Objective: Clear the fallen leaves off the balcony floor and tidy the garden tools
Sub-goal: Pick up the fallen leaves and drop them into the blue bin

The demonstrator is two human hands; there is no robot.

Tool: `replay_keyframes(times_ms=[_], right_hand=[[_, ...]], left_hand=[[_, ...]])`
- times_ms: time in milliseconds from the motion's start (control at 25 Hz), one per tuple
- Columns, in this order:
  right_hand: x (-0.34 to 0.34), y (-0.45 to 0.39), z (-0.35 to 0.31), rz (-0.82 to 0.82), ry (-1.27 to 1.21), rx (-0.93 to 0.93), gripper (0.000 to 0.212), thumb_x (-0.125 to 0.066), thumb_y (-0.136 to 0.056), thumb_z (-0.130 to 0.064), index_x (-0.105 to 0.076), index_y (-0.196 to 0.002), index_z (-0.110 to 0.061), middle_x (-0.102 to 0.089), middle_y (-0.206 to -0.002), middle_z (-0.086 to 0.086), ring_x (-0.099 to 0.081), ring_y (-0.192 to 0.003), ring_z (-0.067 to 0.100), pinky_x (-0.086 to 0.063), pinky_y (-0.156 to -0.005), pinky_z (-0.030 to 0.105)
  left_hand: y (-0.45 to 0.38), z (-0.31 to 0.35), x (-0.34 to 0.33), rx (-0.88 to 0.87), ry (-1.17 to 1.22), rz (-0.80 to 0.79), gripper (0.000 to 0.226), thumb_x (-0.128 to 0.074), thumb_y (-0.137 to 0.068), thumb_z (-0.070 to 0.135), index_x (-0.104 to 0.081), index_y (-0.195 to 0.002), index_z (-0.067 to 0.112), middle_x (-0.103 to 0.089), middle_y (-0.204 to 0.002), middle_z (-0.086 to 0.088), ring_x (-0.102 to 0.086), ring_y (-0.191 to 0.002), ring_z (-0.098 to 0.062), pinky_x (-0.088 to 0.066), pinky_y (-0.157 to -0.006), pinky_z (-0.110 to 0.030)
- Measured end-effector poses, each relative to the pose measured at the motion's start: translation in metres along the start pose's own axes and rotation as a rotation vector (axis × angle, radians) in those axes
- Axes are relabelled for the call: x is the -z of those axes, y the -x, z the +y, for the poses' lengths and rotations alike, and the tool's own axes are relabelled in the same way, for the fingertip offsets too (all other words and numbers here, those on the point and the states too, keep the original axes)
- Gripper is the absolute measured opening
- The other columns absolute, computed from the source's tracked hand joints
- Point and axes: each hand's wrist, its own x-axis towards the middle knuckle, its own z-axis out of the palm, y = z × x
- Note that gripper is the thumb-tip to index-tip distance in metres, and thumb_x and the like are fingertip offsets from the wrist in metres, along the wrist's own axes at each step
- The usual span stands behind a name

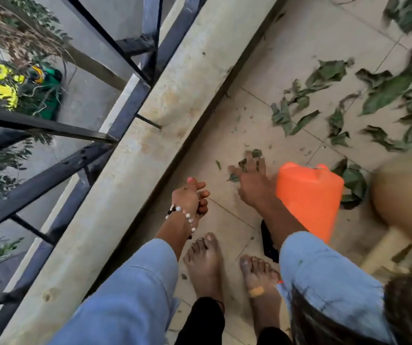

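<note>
Item, as I read it: right hand (249, 180) spread flat on floor (225, 220), touching scraps; big leaves (374, 95) lie beyond it to the far right, nearer than to left hand (191, 197), loosely curled, empty.

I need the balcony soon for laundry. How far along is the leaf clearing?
Early, by the look of it. Nothing looks finished: green leaves lie scattered over the floor tiles, with more beside the orange container. In hand: the right hand reaches down to small leaf scraps on the floor, while the left hand holds nothing. Left: most of the leaves; no garden tool clearly shows.
</note>
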Motion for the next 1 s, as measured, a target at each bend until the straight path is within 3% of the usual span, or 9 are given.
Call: replay_keyframes(times_ms=[80, 200, 360, 520, 600, 720, 840, 920, 1000], right_hand=[[-0.004, -0.001, -0.007, 0.07, 0.07, 0.05, 0.049, -0.042, -0.093, -0.001, -0.039, -0.14, -0.013, -0.011, -0.157, 0.014, -0.015, -0.141, 0.042, -0.039, -0.103, 0.045], [-0.002, -0.001, -0.008, 0.118, 0.033, 0.023, 0.032, -0.041, -0.093, -0.008, -0.054, -0.121, -0.002, -0.053, -0.126, 0.015, -0.05, -0.116, 0.032, -0.044, -0.088, 0.034], [0.005, 0.027, -0.027, 0.266, -0.689, -0.02, 0.02, -0.065, -0.082, 0.0, -0.073, -0.098, -0.01, -0.072, -0.1, 0.008, -0.065, -0.086, 0.016, -0.047, -0.075, 0.018], [0.02, 0.082, -0.051, 0.123, -1.153, 0.081, 0.026, -0.074, -0.074, 0.003, -0.064, -0.09, -0.014, -0.067, -0.077, -0.004, -0.061, -0.06, 0.001, -0.047, -0.056, 0.015], [0.022, 0.089, -0.052, 0.159, -0.998, 0.156, 0.021, -0.073, -0.075, 0.002, -0.063, -0.088, -0.011, -0.061, -0.066, -0.011, -0.059, -0.058, -0.003, -0.047, -0.058, 0.016], [0.029, 0.078, -0.032, 0.107, -0.717, 0.25, 0.013, -0.069, -0.083, -0.016, -0.072, -0.096, -0.017, -0.06, -0.077, -0.012, -0.054, -0.088, 0.006, -0.044, -0.088, 0.034], [0.033, 0.049, -0.005, 0.294, -0.938, 0.103, 0.018, -0.062, -0.088, -0.008, -0.072, -0.104, -0.011, -0.071, -0.098, 0.002, -0.062, -0.096, 0.015, -0.046, -0.088, 0.025], [0.019, 0.018, 0.012, 0.443, -0.619, -0.112, 0.026, -0.059, -0.086, -0.002, -0.066, -0.111, -0.005, -0.066, -0.109, 0.015, -0.062, -0.098, 0.027, -0.047, -0.088, 0.03], [0.004, -0.003, 0.014, 0.419, -0.176, -0.161, 0.034, -0.047, -0.085, 0.005, -0.058, -0.117, -0.002, -0.056, -0.116, 0.022, -0.055, -0.104, 0.037, -0.044, -0.09, 0.039]], left_hand=[[-0.004, -0.001, 0.001, 0.006, 0.001, -0.008, 0.049, -0.034, -0.103, 0.044, -0.06, -0.092, 0.004, -0.054, -0.067, -0.008, -0.036, -0.034, -0.007, -0.028, -0.035, -0.015], [-0.01, 0.0, 0.002, 0.006, -0.005, -0.024, 0.056, -0.033, -0.101, 0.05, -0.063, -0.097, 0.003, -0.057, -0.068, -0.009, -0.037, -0.041, -0.011, -0.029, -0.038, -0.017], [-0.002, 0.003, -0.002, 0.017, -0.068, -0.05, 0.063, -0.033, -0.096, 0.061, -0.065, -0.098, 0.006, -0.062, -0.076, -0.008, -0.041, -0.05, -0.012, -0.032, -0.045, -0.023], [0.015, 0.004, -0.012, 0.108, -0.117, -0.207, 0.06, -0.045, -0.086, 0.07, -0.061, -0.086, 0.013, -0.059, -0.076, -0.006, -0.054, -0.056, -0.016, -0.04, -0.055, -0.024], [0.018, 0.0, -0.02, 0.104, -0.135, -0.168, 0.048, -0.056, -0.09, 0.054, -0.058, -0.072, 0.01, -0.06, -0.068, -0.009, -0.059, -0.053, -0.02, -0.046, -0.053, -0.027], [0.011, -0.003, -0.03, 0.058, -0.09, 0.005, 0.04, -0.056, -0.096, 0.035, -0.059, -0.07, 0.005, -0.062, -0.066, -0.014, -0.059, -0.054, -0.024, -0.05, -0.055, -0.03], [0.0, 0.002, -0.029, -0.003, -0.059, 0.103, 0.044, -0.051, -0.098, 0.035, -0.061, -0.068, 0.004, -0.05, -0.05, -0.006, -0.041, -0.035, -0.013, -0.038, -0.041, -0.019], [-0.009, 0.004, -0.02, -0.059, -0.143, 0.142, 0.047, -0.049, -0.098, 0.039, -0.063, -0.069, 0.005, -0.041, -0.048, -0.003, -0.032, -0.035, -0.012, -0.032, -0.038, -0.019], [-0.017, 0.005, -0.013, -0.094, -0.179, 0.153, 0.049, -0.047, -0.099, 0.043, -0.063, -0.07, 0.006, -0.037, -0.048, -0.002, -0.029, -0.036, -0.012, -0.029, -0.038, -0.018]])
